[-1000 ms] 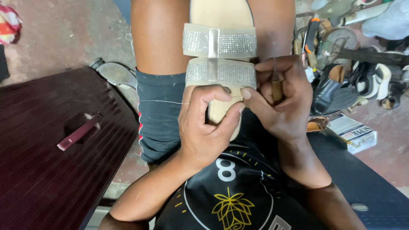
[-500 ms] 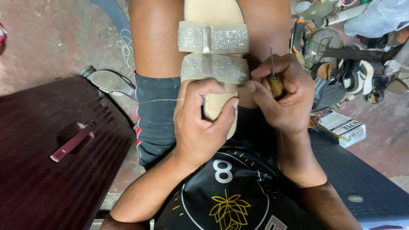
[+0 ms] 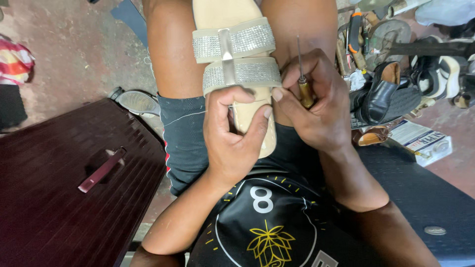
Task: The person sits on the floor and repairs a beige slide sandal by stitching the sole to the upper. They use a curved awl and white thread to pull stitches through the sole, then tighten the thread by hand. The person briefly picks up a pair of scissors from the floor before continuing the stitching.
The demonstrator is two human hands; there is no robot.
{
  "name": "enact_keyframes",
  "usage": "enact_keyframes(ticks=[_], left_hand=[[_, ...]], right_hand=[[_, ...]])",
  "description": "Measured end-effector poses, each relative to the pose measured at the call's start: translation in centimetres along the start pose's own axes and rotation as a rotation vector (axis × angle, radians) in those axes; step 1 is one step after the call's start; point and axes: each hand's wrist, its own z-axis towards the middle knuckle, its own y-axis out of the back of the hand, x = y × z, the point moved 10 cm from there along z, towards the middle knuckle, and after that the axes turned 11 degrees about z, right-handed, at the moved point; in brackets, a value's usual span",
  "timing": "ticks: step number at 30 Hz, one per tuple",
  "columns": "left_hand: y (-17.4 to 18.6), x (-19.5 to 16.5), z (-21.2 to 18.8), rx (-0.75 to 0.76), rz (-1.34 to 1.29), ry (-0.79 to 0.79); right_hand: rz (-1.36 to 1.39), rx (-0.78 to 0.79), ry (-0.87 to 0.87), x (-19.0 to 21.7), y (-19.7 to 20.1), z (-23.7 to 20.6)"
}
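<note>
While your left hand [image 3: 232,136] is gripping the sandal [image 3: 236,64] and your right hand [image 3: 316,106] is clutching the awl [image 3: 303,79] just beside the sandal's strap, a slipping point is threatening your left fingers.

The toe end of the beige sandal [image 3: 232,64] is cut off by the top edge, and the left hand [image 3: 232,133] covers part of its heel; the handle of the awl [image 3: 303,74] is mostly hidden inside the right hand [image 3: 316,104]. The shoes [image 3: 391,89] at the right are heaped together and partly cut off by the edge; the thread, if any, is too thin to see.

Left hand [image 3: 232,136] – fingers curled, gripping; right hand [image 3: 316,106] – closed fist, clamped.
</note>
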Motion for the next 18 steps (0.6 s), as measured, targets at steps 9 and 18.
enact_keyframes(ticks=[9, 18], left_hand=[[-2.8, 5.5, 0.5, 0.148, -1.026, 0.43], [-2.6, 7.0, 0.3, 0.227, -1.548, 0.498]], right_hand=[[0.296, -0.037, -0.182, -0.3, 0.8, -0.4], [-0.153, 0.147, 0.073, 3.6, -1.6, 0.3]])
